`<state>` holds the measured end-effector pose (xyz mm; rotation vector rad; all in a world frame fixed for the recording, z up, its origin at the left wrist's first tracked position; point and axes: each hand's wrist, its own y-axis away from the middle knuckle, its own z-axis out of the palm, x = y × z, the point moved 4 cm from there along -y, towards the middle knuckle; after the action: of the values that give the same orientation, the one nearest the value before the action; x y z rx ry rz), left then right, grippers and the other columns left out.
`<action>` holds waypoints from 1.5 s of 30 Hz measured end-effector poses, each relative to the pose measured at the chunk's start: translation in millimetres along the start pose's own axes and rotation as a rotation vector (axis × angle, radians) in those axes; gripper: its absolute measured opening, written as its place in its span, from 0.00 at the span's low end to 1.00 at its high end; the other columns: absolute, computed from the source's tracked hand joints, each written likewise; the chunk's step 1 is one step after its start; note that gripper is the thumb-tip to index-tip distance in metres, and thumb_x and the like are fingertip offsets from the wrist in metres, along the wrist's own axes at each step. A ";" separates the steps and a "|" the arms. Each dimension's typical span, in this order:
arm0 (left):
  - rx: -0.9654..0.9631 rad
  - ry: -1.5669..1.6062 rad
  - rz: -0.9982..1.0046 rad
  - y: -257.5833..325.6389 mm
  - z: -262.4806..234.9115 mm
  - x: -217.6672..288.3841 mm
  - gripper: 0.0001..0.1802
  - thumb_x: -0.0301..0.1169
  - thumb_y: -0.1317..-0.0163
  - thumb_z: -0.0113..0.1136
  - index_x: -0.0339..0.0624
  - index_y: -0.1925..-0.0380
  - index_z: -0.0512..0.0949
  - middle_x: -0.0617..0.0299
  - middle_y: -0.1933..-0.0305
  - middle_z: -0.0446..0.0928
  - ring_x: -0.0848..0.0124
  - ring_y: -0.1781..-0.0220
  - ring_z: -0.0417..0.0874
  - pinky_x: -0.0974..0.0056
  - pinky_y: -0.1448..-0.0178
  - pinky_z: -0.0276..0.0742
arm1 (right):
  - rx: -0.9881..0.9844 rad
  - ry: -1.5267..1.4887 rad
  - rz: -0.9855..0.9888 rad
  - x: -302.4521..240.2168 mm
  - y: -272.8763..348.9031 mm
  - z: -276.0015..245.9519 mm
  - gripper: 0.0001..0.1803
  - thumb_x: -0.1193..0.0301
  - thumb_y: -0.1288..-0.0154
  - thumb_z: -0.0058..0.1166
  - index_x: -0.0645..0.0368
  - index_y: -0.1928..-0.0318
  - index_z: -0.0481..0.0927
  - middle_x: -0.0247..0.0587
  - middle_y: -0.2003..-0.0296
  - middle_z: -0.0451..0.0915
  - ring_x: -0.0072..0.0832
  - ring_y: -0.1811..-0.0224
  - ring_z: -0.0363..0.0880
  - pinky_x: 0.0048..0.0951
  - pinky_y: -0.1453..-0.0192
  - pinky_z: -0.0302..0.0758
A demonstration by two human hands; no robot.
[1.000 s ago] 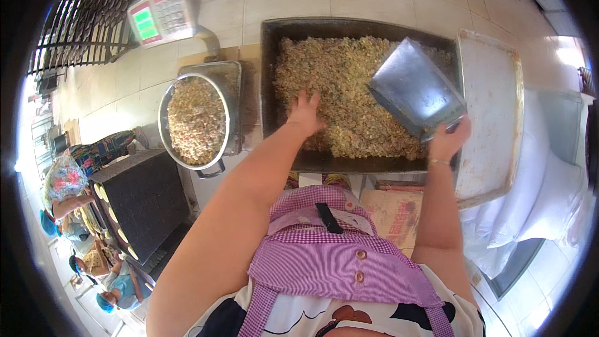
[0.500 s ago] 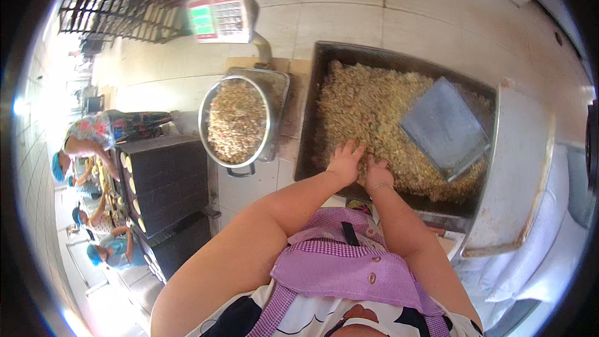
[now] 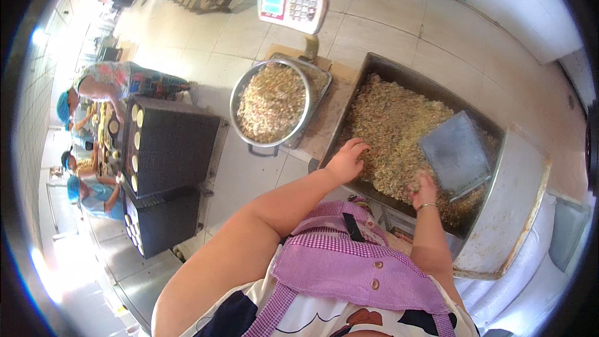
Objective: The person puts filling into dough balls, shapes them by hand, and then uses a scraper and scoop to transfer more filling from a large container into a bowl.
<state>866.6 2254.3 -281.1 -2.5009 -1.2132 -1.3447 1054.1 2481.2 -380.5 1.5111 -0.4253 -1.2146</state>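
Note:
A deep dark tray (image 3: 365,65) holds a loose, crumbly mixture (image 3: 399,112) of brown, yellow and greenish bits, like a chopped nut filling. My left hand (image 3: 347,161) is over the tray's near left corner, fingers apart and slightly bent, with nothing in them. Down at the mixture near the front wall, my right hand (image 3: 425,190) has curled fingers around a small clump of it. A blue-grey rectangular pan (image 3: 457,153) rests tilted on the mixture, right of that hand. To the left, a round metal pot (image 3: 239,120) heaped with similar mixture stands on a scale (image 3: 321,84).
The scale's display head (image 3: 293,5) rises behind the pot. A worn metal sheet (image 3: 511,206) borders the tray's right side, with white sacks (image 3: 518,268) beyond. Dark machines (image 3: 171,146) bearing pale round pieces stand left, where several people in blue caps work.
My hands have moved apart: the left lies at the tray's corner, the right has shifted right with some mixture. The whole view has turned, moving the pot and tray rightward.

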 end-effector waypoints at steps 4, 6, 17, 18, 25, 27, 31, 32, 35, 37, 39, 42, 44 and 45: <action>0.071 0.116 0.042 21.1 -42.5 5.7 0.23 0.23 0.41 0.57 0.44 0.43 0.72 0.52 0.34 0.65 0.51 0.35 0.71 0.55 0.33 0.70 | 0.027 -0.047 -0.107 -27.2 25.2 25.1 0.21 0.71 0.36 0.56 0.51 0.42 0.73 0.37 0.62 0.78 0.31 0.75 0.77 0.25 0.81 0.68; 0.191 0.121 0.114 34.3 -61.7 -14.6 0.22 0.22 0.42 0.57 0.44 0.45 0.73 0.53 0.36 0.68 0.51 0.36 0.72 0.55 0.34 0.71 | -0.123 -0.016 -0.164 -34.7 44.0 72.0 0.24 0.71 0.37 0.57 0.53 0.40 0.72 0.36 0.64 0.77 0.29 0.74 0.76 0.24 0.80 0.68; 0.434 0.134 0.074 104.6 -210.3 -129.6 0.20 0.17 0.44 0.56 0.43 0.51 0.78 0.51 0.42 0.73 0.52 0.42 0.76 0.57 0.41 0.76 | -0.458 0.398 -0.171 35.1 83.0 404.9 0.40 0.81 0.35 0.50 0.51 0.25 0.53 0.47 0.38 0.71 0.30 0.57 0.84 0.29 0.62 0.82; 0.428 0.133 0.057 108.5 -225.6 -135.9 0.20 0.17 0.44 0.56 0.43 0.51 0.78 0.51 0.42 0.74 0.52 0.41 0.76 0.57 0.41 0.76 | -0.420 0.427 -0.189 42.3 70.7 418.6 0.42 0.83 0.37 0.49 0.50 0.24 0.51 0.50 0.30 0.60 0.31 0.55 0.84 0.30 0.59 0.82; 0.445 0.178 -0.010 126.4 -285.3 -202.4 0.19 0.17 0.44 0.56 0.42 0.52 0.77 0.50 0.44 0.74 0.50 0.40 0.75 0.56 0.39 0.74 | -0.299 0.568 -0.173 49.7 80.5 457.7 0.27 0.78 0.32 0.48 0.59 0.33 0.64 0.50 0.36 0.68 0.29 0.60 0.82 0.26 0.65 0.78; 0.427 0.146 -0.020 124.0 -292.2 -209.7 0.19 0.17 0.44 0.56 0.41 0.51 0.77 0.50 0.44 0.74 0.51 0.40 0.75 0.56 0.38 0.73 | -0.188 0.660 -0.383 53.5 76.4 458.2 0.20 0.69 0.29 0.50 0.60 0.40 0.68 0.45 0.47 0.74 0.30 0.63 0.82 0.27 0.64 0.77; 0.388 0.228 0.037 106.2 -293.4 -204.7 0.18 0.17 0.44 0.56 0.41 0.52 0.78 0.50 0.44 0.74 0.51 0.40 0.75 0.57 0.37 0.72 | -0.083 0.709 -0.485 69.3 36.0 455.6 0.18 0.64 0.27 0.49 0.60 0.42 0.68 0.48 0.49 0.74 0.32 0.70 0.83 0.35 0.63 0.79; 0.384 0.224 0.015 106.8 -292.9 -205.2 0.18 0.17 0.44 0.56 0.41 0.52 0.78 0.50 0.45 0.74 0.51 0.40 0.75 0.57 0.37 0.72 | -0.103 0.681 -0.420 67.3 50.7 464.4 0.17 0.65 0.26 0.48 0.60 0.43 0.68 0.48 0.49 0.74 0.32 0.70 0.83 0.36 0.63 0.80; 0.370 0.179 0.074 96.5 -292.2 -190.0 0.19 0.17 0.45 0.57 0.41 0.52 0.78 0.50 0.45 0.75 0.51 0.40 0.75 0.56 0.37 0.72 | -0.159 0.719 -0.312 50.3 80.8 473.4 0.13 0.69 0.26 0.46 0.60 0.46 0.69 0.46 0.55 0.77 0.30 0.73 0.83 0.35 0.68 0.79; 0.357 0.139 0.151 86.8 -289.3 -174.6 0.19 0.17 0.45 0.58 0.41 0.52 0.78 0.50 0.45 0.75 0.52 0.41 0.75 0.56 0.37 0.72 | -0.190 0.791 -0.362 50.0 75.6 466.4 0.09 0.71 0.27 0.45 0.57 0.50 0.69 0.44 0.51 0.75 0.29 0.76 0.83 0.31 0.74 0.76; 0.330 0.144 0.130 83.7 -286.2 -168.1 0.18 0.17 0.44 0.57 0.41 0.53 0.79 0.52 0.45 0.75 0.55 0.41 0.76 0.58 0.40 0.73 | -0.193 0.743 -0.408 46.6 91.4 470.8 0.12 0.72 0.29 0.47 0.59 0.47 0.69 0.46 0.58 0.78 0.30 0.77 0.82 0.33 0.70 0.78; 0.319 0.094 0.143 79.2 -276.5 -158.6 0.16 0.18 0.41 0.56 0.41 0.52 0.79 0.56 0.43 0.74 0.62 0.41 0.76 0.63 0.46 0.76 | -0.230 0.598 -0.474 47.8 101.6 471.0 0.14 0.71 0.29 0.50 0.61 0.46 0.70 0.45 0.64 0.79 0.29 0.75 0.81 0.34 0.68 0.80; 0.322 0.070 0.156 75.6 -269.4 -147.7 0.16 0.18 0.41 0.56 0.41 0.53 0.79 0.56 0.43 0.74 0.62 0.41 0.76 0.63 0.47 0.77 | -0.361 0.602 -0.454 52.6 86.7 467.0 0.13 0.72 0.29 0.50 0.61 0.48 0.71 0.43 0.65 0.79 0.28 0.75 0.80 0.33 0.69 0.79; 0.325 0.058 0.161 75.0 -266.3 -142.0 0.16 0.18 0.41 0.56 0.41 0.53 0.79 0.56 0.43 0.74 0.62 0.41 0.76 0.63 0.47 0.77 | -0.428 0.606 -0.444 52.7 83.7 464.3 0.12 0.72 0.29 0.50 0.61 0.48 0.72 0.42 0.66 0.78 0.27 0.75 0.80 0.32 0.69 0.79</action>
<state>689.6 2012.9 -196.8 -2.2616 -1.0908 -1.0757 709.1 2173.1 -273.9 1.5354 0.5658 -1.0151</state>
